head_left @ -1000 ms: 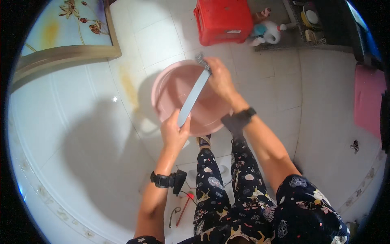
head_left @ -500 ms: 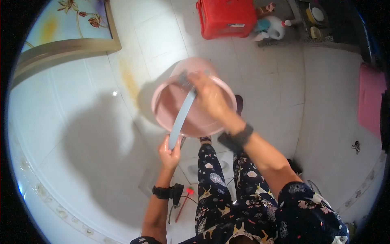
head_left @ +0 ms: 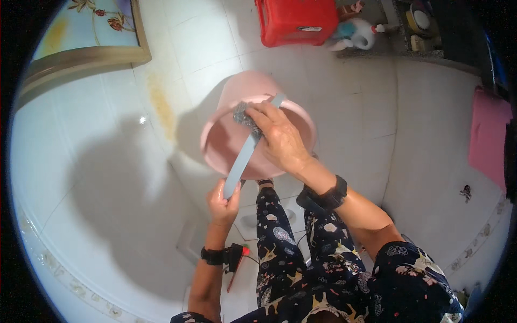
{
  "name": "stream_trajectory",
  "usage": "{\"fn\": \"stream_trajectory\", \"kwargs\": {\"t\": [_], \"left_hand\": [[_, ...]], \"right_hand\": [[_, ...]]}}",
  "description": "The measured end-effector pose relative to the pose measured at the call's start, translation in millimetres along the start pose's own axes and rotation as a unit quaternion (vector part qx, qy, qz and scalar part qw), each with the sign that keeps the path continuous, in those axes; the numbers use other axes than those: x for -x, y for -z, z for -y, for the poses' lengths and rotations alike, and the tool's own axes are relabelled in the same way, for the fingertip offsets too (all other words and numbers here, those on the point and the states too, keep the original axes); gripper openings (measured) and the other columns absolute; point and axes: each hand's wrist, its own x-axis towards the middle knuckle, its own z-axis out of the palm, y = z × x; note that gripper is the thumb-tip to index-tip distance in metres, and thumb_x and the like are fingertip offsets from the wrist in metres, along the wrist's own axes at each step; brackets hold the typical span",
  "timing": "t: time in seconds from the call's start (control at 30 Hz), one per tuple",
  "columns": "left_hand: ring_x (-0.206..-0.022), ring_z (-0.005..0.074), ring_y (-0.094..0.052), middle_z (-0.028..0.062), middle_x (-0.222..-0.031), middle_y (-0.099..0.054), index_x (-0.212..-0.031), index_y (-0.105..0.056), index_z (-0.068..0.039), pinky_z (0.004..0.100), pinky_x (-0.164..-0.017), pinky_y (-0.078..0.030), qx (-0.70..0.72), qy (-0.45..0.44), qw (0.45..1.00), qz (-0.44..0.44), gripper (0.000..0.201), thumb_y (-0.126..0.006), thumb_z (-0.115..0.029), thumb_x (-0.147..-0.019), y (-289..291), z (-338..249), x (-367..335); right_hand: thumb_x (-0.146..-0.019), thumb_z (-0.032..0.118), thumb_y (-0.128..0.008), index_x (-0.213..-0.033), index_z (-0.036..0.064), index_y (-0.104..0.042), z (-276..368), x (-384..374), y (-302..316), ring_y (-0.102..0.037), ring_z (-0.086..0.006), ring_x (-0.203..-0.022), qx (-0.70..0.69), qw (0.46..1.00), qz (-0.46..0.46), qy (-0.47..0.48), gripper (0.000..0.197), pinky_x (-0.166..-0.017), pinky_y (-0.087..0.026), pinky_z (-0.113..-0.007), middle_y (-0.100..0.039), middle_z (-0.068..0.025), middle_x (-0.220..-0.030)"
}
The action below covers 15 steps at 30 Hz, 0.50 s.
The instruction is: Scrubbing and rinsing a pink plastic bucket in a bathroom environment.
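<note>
A pink plastic bucket (head_left: pixel 249 85) is tipped with its wide mouth facing me. Across that mouth runs a flat grey handle (head_left: pixel 239 163), slanting from lower left to upper right. My left hand (head_left: pixel 221 204) is closed round the handle's lower end, just outside the rim. A silvery steel wool scourer (head_left: pixel 242 116) is gripped in my right hand (head_left: pixel 284 141), pressed against the upper part of the handle. My right palm and fingers partly cover the scourer and the handle beneath it. How the handle meets the bucket cannot be made out.
A red plastic stool (head_left: pixel 296 20) and a white bottle (head_left: pixel 363 35) stand on the far side. A framed picture (head_left: pixel 91 54) is at upper left, a pink board (head_left: pixel 489 137) at right. A red-tipped stick (head_left: pixel 231 279) lies by my left forearm.
The view has shifted a little. My right hand, blurred before, has moved slightly down and right along the handle, showing the scourer clearly. My left hand keeps its hold.
</note>
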Motion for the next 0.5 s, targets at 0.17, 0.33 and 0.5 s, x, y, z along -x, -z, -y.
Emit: {"fn": "stream_trajectory", "kwargs": {"t": [0.17,0.33,0.5], "left_hand": [[-0.046,0.0258,-0.051,0.0131,-0.057,-0.051,-0.076,-0.056,-0.002,0.0324,-0.045,-0.039,-0.074,-0.081,0.994,-0.005,0.009,-0.064,-0.005,-0.076,-7,-13,-7],[-0.051,0.0300,-0.055,0.0125,-0.059,-0.054,-0.075,-0.057,-0.003,0.0362,-0.048,-0.043,-0.154,-0.168,0.973,0.037,0.009,-0.064,-0.005,-0.070,-2,-22,-20],[-0.053,0.0275,-0.056,0.0097,-0.062,-0.056,-0.075,-0.057,-0.004,0.0363,-0.050,-0.044,-0.211,-0.236,0.942,0.114,0.014,-0.065,-0.007,-0.064,6,-34,-32]], "right_hand": [[-0.076,0.002,-0.054,-0.118,0.0028,-0.053,-72,-32,14,-0.051,-0.0377,-0.109,0.046,0.988,0.040,-0.145,0.042,-0.092,-0.042,-0.041,-0.055,-0.0183,-0.118],[-0.073,0.006,-0.055,-0.118,0.0039,-0.056,-96,-50,44,-0.053,-0.0353,-0.108,0.039,0.948,0.170,-0.267,0.045,-0.093,-0.043,-0.037,-0.056,-0.0187,-0.118],[-0.073,0.006,-0.052,-0.123,0.0028,-0.052,-100,-43,52,-0.051,-0.0347,-0.113,0.064,0.963,0.150,-0.214,0.050,-0.097,-0.040,-0.037,-0.051,-0.0221,-0.124]]}}
